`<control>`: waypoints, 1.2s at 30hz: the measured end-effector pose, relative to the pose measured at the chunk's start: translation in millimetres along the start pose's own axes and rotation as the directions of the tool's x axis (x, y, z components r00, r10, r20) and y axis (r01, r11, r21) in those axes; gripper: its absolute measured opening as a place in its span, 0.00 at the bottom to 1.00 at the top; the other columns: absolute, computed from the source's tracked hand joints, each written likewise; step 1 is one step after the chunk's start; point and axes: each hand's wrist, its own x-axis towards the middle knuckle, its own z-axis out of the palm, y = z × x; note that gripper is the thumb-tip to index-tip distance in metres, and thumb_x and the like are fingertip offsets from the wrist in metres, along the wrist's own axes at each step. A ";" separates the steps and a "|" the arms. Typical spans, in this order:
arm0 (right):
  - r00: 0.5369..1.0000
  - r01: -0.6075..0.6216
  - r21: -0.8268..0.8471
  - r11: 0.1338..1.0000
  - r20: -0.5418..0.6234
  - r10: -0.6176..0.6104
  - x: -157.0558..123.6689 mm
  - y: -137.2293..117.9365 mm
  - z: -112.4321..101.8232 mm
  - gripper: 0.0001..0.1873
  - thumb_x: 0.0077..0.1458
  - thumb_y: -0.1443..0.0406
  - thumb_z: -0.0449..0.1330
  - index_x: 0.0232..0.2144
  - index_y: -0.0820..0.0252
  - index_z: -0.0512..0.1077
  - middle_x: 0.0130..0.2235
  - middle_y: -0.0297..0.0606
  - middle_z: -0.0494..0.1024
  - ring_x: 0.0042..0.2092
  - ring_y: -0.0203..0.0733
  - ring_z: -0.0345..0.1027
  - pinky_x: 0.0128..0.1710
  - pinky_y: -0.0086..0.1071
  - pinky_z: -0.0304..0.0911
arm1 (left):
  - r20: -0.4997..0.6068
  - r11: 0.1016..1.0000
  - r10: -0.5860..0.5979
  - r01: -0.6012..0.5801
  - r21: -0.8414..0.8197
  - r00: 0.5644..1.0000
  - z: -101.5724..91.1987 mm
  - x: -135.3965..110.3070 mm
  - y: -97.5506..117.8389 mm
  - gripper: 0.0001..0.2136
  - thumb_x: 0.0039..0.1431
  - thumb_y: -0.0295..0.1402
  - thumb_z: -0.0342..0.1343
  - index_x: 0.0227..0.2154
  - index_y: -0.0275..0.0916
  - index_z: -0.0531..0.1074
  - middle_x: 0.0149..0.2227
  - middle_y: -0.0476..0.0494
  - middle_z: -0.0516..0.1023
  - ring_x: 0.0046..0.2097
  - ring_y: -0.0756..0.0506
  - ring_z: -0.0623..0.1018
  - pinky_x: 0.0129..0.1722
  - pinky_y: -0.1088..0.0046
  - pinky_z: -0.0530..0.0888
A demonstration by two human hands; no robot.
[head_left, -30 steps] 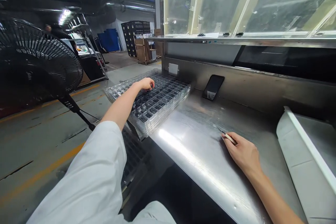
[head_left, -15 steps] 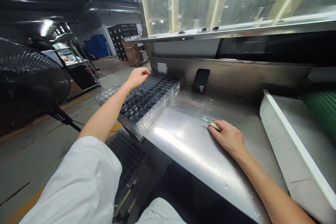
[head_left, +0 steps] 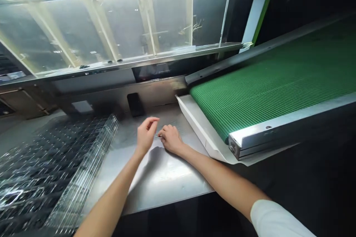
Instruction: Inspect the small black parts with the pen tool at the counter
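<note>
My left hand (head_left: 146, 133) hovers over the steel table (head_left: 167, 177), its thumb and forefinger pinched together; what they hold is too small to see. My right hand (head_left: 170, 139) rests on the table just to its right, closed on a thin pointed tool (head_left: 157, 136) whose tip points left toward the left hand. The two hands almost touch. A stack of clear plastic trays (head_left: 55, 163) with dark small parts in their cells lies at the left end of the table, away from both hands.
A dark phone (head_left: 135, 104) leans on the back wall behind the hands. A green conveyor belt (head_left: 264, 85) slopes up at the right, with a white chute (head_left: 194, 124) at its lower end. Clear panels (head_left: 111, 26) stand above the back wall.
My left hand has left the tray stack and come right to meet my right hand at mid-table. My head has swung right, so the fan is gone and the conveyor shows.
</note>
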 end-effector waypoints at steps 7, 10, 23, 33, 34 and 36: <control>0.998 -0.064 -0.072 0.995 -0.009 0.064 4.9 10.4 -0.1 0.08 0.67 0.70 0.58 0.44 0.61 0.78 0.49 0.44 0.76 0.51 0.49 0.63 0.49 0.40 0.57 | 0.066 0.976 -0.148 0.156 -0.153 0.987 45.4 -26.6 -50.4 0.18 0.60 0.47 0.60 0.41 0.37 0.80 0.33 0.45 0.81 0.35 0.45 0.78 0.38 0.71 0.73; 0.998 -0.063 -0.093 0.994 0.009 0.064 4.6 9.2 0.0 0.06 0.66 0.69 0.60 0.40 0.61 0.77 0.47 0.42 0.76 0.50 0.47 0.63 0.48 0.39 0.57 | 0.117 0.966 -0.177 0.195 -0.168 0.977 35.4 -30.3 -56.2 0.19 0.60 0.48 0.61 0.43 0.37 0.80 0.36 0.43 0.83 0.37 0.44 0.80 0.40 0.71 0.74; 1.000 -0.013 -0.111 0.994 -0.004 0.012 1.7 7.4 0.7 0.05 0.63 0.65 0.65 0.42 0.59 0.78 0.45 0.37 0.77 0.47 0.45 0.63 0.45 0.38 0.57 | 0.149 0.897 -0.318 0.348 -0.273 0.936 32.7 -29.4 -49.7 0.26 0.50 0.55 0.67 0.41 0.36 0.80 0.23 0.51 0.73 0.26 0.49 0.70 0.25 0.75 0.66; 0.999 0.001 -0.118 0.993 -0.036 -0.005 3.0 5.6 -2.4 0.06 0.66 0.63 0.63 0.42 0.59 0.79 0.42 0.37 0.76 0.46 0.46 0.63 0.43 0.40 0.57 | 0.122 0.859 -0.387 0.405 -0.313 0.914 30.7 -25.8 -45.4 0.26 0.46 0.54 0.69 0.39 0.35 0.80 0.20 0.55 0.65 0.24 0.53 0.62 0.22 0.78 0.60; 0.999 -0.003 -0.122 0.993 -0.033 -0.001 3.1 5.3 -3.6 0.06 0.66 0.63 0.63 0.41 0.59 0.79 0.42 0.37 0.76 0.46 0.46 0.63 0.42 0.40 0.57 | 0.119 0.866 -0.379 0.397 -0.304 0.918 30.9 -25.6 -46.3 0.26 0.47 0.53 0.69 0.39 0.35 0.79 0.20 0.55 0.65 0.24 0.53 0.62 0.22 0.78 0.60; 1.000 -0.010 -0.123 0.992 -0.028 0.006 3.3 4.6 -6.3 0.05 0.66 0.63 0.63 0.41 0.58 0.79 0.42 0.37 0.77 0.46 0.46 0.64 0.43 0.39 0.57 | 0.115 0.880 -0.359 0.377 -0.287 0.926 31.3 -24.7 -47.9 0.24 0.49 0.52 0.67 0.39 0.36 0.79 0.21 0.55 0.66 0.24 0.52 0.63 0.22 0.78 0.60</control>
